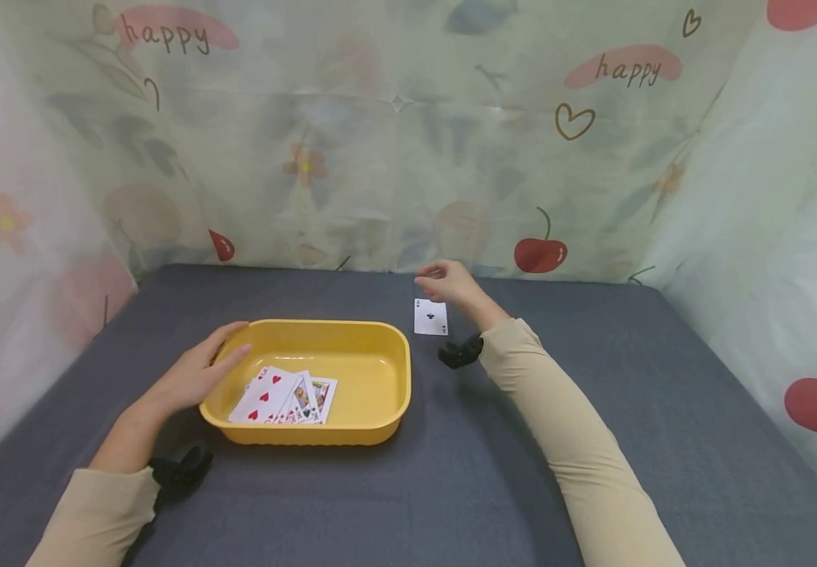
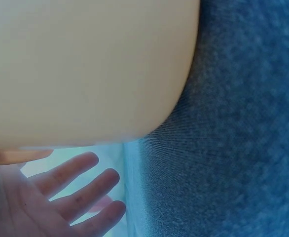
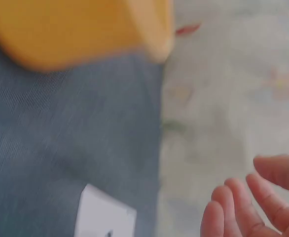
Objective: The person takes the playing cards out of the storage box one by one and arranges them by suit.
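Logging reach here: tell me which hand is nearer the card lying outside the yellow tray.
Right. The right hand hangs close by the card; the left hand is farther off, at the left end of the tray.

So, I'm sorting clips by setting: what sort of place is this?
Probably a small tabletop recording booth: a dark table, printed sheets behind it and on both sides, and black devices at the person's wrists.
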Demonstrator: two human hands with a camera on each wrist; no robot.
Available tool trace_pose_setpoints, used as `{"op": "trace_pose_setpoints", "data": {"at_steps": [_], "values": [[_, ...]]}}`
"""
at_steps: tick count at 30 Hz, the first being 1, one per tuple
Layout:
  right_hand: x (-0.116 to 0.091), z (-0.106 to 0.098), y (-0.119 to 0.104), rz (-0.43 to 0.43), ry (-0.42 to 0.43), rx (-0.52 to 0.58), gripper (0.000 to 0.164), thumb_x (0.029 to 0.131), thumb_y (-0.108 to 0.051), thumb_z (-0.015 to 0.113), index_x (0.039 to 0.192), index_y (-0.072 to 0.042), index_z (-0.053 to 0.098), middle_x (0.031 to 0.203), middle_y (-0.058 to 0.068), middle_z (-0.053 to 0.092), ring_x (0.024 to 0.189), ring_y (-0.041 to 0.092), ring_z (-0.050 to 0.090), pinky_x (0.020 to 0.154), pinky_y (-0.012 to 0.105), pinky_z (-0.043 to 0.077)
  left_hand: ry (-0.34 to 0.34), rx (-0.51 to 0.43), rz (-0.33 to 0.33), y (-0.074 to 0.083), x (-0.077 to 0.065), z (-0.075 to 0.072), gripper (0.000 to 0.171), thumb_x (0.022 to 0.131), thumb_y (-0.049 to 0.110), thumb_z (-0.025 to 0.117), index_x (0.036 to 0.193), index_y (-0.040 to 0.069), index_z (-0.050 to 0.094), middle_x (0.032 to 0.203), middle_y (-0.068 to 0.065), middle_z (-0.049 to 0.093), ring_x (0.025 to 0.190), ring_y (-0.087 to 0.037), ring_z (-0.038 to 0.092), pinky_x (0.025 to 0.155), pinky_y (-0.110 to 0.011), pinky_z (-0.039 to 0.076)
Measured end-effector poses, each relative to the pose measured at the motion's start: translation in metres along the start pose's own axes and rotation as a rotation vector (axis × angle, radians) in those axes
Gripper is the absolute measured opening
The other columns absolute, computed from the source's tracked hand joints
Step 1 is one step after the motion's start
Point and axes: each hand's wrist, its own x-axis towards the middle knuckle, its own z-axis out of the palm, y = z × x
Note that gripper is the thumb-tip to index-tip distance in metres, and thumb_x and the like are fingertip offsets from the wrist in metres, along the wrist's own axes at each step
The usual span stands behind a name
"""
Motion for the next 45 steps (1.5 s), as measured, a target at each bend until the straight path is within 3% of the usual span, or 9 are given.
{"op": "trace_pose_setpoints", "data": {"at_steps": [4, 9, 16, 25, 35, 41, 45], "values": [[-0.012, 0.005, -0.024, -0.106, -0.099, 0.062, 0.038, 0.094, -0.017, 0.054, 0.129, -0.001, 0.05, 0.129, 0.02, 0.055, 0.113, 0.033, 0.058, 0.096, 0.039, 0.048, 0.001, -0.002, 0.001, 0.0, 0.0, 0.0, 0.066, 0.098, 0.046, 0.038, 0.147, 0.004, 0.021, 0.148, -0.027, 0.028, 0.133, -0.045, 0.031, 0.104, -0.062, 0.028], [-0.016, 0.025, -0.04, -0.188, -0.204, 0.075, 0.034, 0.093, -0.017, 0.057, 0.124, -0.003, 0.054, 0.124, 0.017, 0.058, 0.111, 0.032, 0.058, 0.097, 0.041, 0.047, 0.001, 0.0, -0.002, 0.002, -0.001, 0.0, 0.067, 0.098, 0.046, 0.038, 0.147, 0.004, 0.021, 0.148, -0.027, 0.028, 0.133, -0.045, 0.031, 0.104, -0.062, 0.028], [-0.018, 0.064, -0.053, -0.27, -0.338, -0.014, 0.031, 0.091, -0.017, 0.06, 0.119, -0.005, 0.058, 0.116, 0.013, 0.063, 0.106, 0.029, 0.06, 0.091, 0.037, 0.051, 0.0, -0.003, 0.002, 0.002, -0.001, 0.0, 0.067, 0.098, 0.047, 0.038, 0.146, 0.004, 0.021, 0.147, -0.027, 0.028, 0.132, -0.045, 0.031, 0.104, -0.063, 0.027], [-0.013, 0.11, -0.061, -0.344, -0.476, -0.178, 0.033, 0.087, -0.017, 0.065, 0.117, -0.004, 0.061, 0.107, 0.01, 0.066, 0.093, 0.014, 0.06, 0.075, 0.019, 0.05, -0.009, 0.009, -0.016, 0.003, 0.0, 0.0, 0.068, 0.098, 0.048, 0.036, 0.147, 0.004, 0.02, 0.147, -0.027, 0.028, 0.13, -0.045, 0.034, 0.103, -0.063, 0.03], [-0.007, 0.146, -0.058, -0.286, -0.547, -0.236, 0.031, 0.084, -0.016, 0.069, 0.112, -0.007, 0.062, 0.104, 0.007, 0.066, 0.084, 0.009, 0.059, 0.069, 0.016, 0.048, -0.013, 0.012, -0.016, 0.002, 0.001, -0.001, 0.066, 0.098, 0.047, 0.037, 0.146, 0.005, 0.021, 0.148, -0.028, 0.027, 0.131, -0.046, 0.033, 0.103, -0.064, 0.029], [-0.005, 0.157, -0.056, -0.267, -0.584, -0.242, 0.029, 0.084, -0.015, 0.068, 0.111, -0.006, 0.061, 0.099, 0.005, 0.064, 0.083, 0.009, 0.056, 0.069, 0.015, 0.046, -0.02, 0.008, -0.019, 0.003, 0.001, -0.001, 0.066, 0.098, 0.047, 0.037, 0.147, 0.005, 0.02, 0.148, -0.028, 0.027, 0.131, -0.047, 0.032, 0.102, -0.065, 0.028], [-0.005, 0.162, -0.056, -0.27, -0.565, -0.271, 0.031, 0.083, -0.015, 0.07, 0.111, -0.005, 0.061, 0.097, 0.005, 0.063, 0.077, 0.008, 0.055, 0.065, 0.014, 0.046, -0.02, 0.011, -0.023, 0.003, 0.001, -0.001, 0.067, 0.098, 0.048, 0.037, 0.147, 0.005, 0.02, 0.147, -0.028, 0.027, 0.13, -0.047, 0.032, 0.102, -0.065, 0.029]]}}
